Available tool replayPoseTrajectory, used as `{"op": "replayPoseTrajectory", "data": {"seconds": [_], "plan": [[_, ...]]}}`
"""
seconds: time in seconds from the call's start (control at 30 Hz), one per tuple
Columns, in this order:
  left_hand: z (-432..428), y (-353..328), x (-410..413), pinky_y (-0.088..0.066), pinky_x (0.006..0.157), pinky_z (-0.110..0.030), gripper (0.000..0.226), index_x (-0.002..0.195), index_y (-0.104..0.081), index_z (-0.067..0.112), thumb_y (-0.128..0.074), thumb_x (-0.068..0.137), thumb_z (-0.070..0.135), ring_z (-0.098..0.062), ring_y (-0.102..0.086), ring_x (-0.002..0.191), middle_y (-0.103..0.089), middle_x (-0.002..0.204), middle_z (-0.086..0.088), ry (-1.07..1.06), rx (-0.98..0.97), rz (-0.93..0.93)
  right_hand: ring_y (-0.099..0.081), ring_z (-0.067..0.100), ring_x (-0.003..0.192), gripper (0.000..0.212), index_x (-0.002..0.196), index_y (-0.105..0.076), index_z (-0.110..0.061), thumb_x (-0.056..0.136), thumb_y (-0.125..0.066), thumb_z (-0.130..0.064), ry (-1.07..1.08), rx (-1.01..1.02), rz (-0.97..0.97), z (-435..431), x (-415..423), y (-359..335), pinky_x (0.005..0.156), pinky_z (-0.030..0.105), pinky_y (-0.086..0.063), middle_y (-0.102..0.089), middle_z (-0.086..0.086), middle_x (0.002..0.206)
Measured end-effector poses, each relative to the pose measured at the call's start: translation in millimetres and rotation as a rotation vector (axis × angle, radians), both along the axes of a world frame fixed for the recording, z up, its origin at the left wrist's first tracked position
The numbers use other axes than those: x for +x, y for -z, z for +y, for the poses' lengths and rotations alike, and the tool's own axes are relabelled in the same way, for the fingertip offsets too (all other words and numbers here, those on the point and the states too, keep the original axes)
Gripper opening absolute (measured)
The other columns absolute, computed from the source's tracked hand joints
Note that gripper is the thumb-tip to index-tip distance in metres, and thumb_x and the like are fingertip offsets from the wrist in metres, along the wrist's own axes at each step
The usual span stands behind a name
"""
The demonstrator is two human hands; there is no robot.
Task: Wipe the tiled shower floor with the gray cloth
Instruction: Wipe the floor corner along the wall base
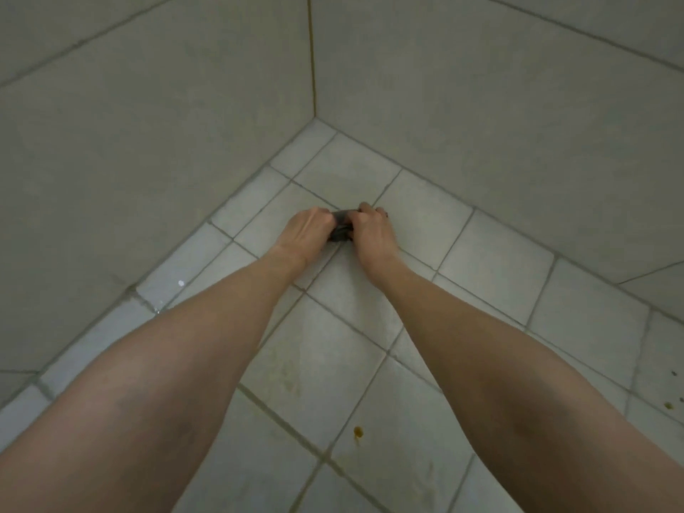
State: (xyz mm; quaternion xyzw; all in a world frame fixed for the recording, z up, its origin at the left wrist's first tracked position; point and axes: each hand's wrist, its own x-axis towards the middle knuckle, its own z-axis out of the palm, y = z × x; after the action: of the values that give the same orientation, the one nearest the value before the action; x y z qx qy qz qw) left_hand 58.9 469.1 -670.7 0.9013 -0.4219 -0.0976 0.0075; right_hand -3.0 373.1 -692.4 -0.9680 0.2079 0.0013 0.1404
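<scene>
The gray cloth (341,226) is bunched small between my two hands, low over the tiled shower floor (496,261) near the corner. My left hand (308,226) grips its left side with curled fingers. My right hand (372,227) grips its right side, fingers curled over the top. Most of the cloth is hidden by my hands. Both forearms reach forward from the bottom of the view.
Two tiled walls meet in a corner (314,112) just beyond my hands. A brown spot (358,432) lies on a near floor tile, and smaller brown specks (669,404) sit at the right edge. Wet gleams show on the left border tiles (180,283).
</scene>
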Motion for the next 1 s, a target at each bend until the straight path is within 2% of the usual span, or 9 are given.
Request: {"op": "replayPoseTrajectory", "data": {"seconds": [0.17,0.33,0.43,0.53,0.63,0.73,0.83,0.93,1.0], "plan": [[-17,5,29,-0.041,0.087,-0.037,0.033,0.122,-0.052,-0.004,-0.040,0.095,0.010,-0.036,-0.055,0.111,-0.055,0.122,-0.024,-0.159,-0.109,0.079,-0.048,0.030,0.117,0.032,0.122,-0.061,-0.005,0.097,-0.040,-0.007,-0.025,-0.085,-0.006,-16,42,7,0.092,0.036,-0.042,-0.054,0.012,0.124],[-36,13,58,-0.039,0.090,-0.036,0.029,0.117,-0.050,-0.003,-0.034,0.096,0.010,-0.034,-0.051,0.112,-0.050,0.124,-0.024,-0.355,-0.314,0.291,-0.053,0.028,0.120,0.034,0.126,-0.058,-0.003,0.099,-0.037,-0.004,-0.027,-0.067,0.047,-31,82,6,0.094,0.035,-0.045,-0.054,0.015,0.131],[-44,17,77,-0.035,0.097,-0.036,0.032,0.125,-0.045,-0.003,-0.032,0.099,0.010,-0.031,-0.045,0.120,-0.044,0.133,-0.022,-0.305,-0.215,0.241,-0.051,0.027,0.124,0.038,0.132,-0.053,-0.006,0.100,-0.032,-0.004,-0.068,-0.101,0.084,-45,102,6,0.098,0.034,-0.043,-0.053,0.015,0.135],[-52,19,91,-0.032,0.105,-0.035,0.044,0.141,-0.033,-0.001,-0.037,0.098,0.004,-0.033,-0.039,0.128,-0.026,0.147,-0.018,-0.293,-0.117,0.166,-0.035,0.028,0.137,0.042,0.142,-0.041,-0.009,0.102,-0.028,-0.006,-0.122,-0.095,0.127,-55,121,5,0.112,0.037,-0.029,-0.036,0.014,0.149],[-58,15,102,-0.036,0.102,-0.036,0.047,0.145,-0.027,0.003,-0.036,0.099,0.007,-0.034,-0.043,0.125,-0.021,0.150,-0.015,-0.270,-0.020,0.117,-0.021,0.029,0.145,0.046,0.148,-0.028,-0.009,0.102,-0.028,-0.008,-0.179,-0.080,0.180,-63,137,7,0.117,0.037,-0.019,-0.019,0.014,0.157],[-62,10,107,-0.038,0.097,-0.038,0.042,0.141,-0.033,0.003,-0.034,0.099,0.008,-0.035,-0.047,0.121,-0.026,0.147,-0.015,-0.254,0.053,0.100,-0.018,0.030,0.146,0.048,0.150,-0.023,-0.009,0.103,-0.029,-0.009,-0.201,-0.021,0.227,-70,146,6,0.117,0.037,-0.021,-0.013,0.014,0.159],[-66,8,106,-0.039,0.095,-0.039,0.039,0.136,-0.040,0.001,-0.035,0.097,0.004,-0.035,-0.046,0.122,-0.034,0.143,-0.017,-0.262,0.065,0.092,-0.031,0.032,0.139,0.044,0.148,-0.029,-0.009,0.103,-0.028,-0.011,-0.141,-0.031,0.230,-71,148,-1,0.110,0.037,-0.031,-0.025,0.016,0.154],[-71,7,102,-0.035,0.104,-0.036,0.040,0.138,-0.041,0.002,-0.036,0.100,0.012,-0.033,-0.043,0.128,-0.035,0.146,-0.016,-0.238,0.125,0.093,-0.043,0.028,0.132,0.039,0.140,-0.043,-0.009,0.104,-0.030,-0.014,-0.087,-0.087,0.249,-70,148,-8,0.104,0.034,-0.040,-0.044,0.014,0.143],[-73,2,99,-0.034,0.107,-0.034,0.041,0.138,-0.044,0.004,-0.039,0.100,0.019,-0.031,-0.043,0.131,-0.042,0.144,-0.015,-0.245,0.162,0.101,-0.046,0.028,0.131,0.039,0.139,-0.045,-0.008,0.104,-0.031,-0.015,-0.084,-0.095,0.296,-69,146,-10,0.103,0.034,-0.040,-0.046,0.015,0.142]]}}
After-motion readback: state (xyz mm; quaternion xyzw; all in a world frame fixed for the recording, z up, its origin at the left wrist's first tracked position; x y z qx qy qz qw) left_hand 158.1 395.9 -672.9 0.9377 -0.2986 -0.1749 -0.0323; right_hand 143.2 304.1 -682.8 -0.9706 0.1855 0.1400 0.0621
